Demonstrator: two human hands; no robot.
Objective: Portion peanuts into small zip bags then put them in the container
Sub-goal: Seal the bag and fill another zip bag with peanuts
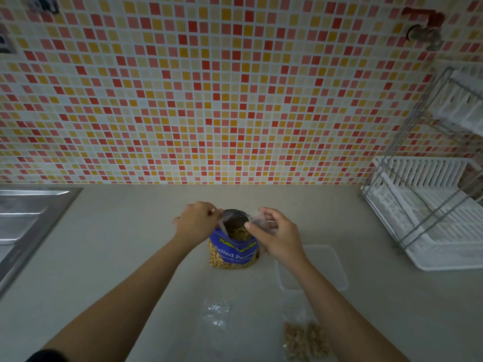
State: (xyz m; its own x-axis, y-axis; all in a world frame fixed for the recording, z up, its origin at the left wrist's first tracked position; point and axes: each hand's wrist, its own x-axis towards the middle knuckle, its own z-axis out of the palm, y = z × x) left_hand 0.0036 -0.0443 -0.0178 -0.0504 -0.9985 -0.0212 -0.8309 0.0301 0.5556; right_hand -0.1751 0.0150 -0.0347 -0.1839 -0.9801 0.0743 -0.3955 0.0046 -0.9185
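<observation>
Peanut bag (233, 253) rim pinched by left hand (196, 222); right hand (277, 236) pinches small zip bag (256, 216).

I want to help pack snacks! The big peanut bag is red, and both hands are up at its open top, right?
Not quite. The head view shows the peanut bag is blue, not red. Both the left hand and the right hand, holding a small zip bag, are at its open top.

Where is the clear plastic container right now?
In the head view, the container sits on the counter, right of the blue peanut bag and beyond the filled zip bags.
</observation>
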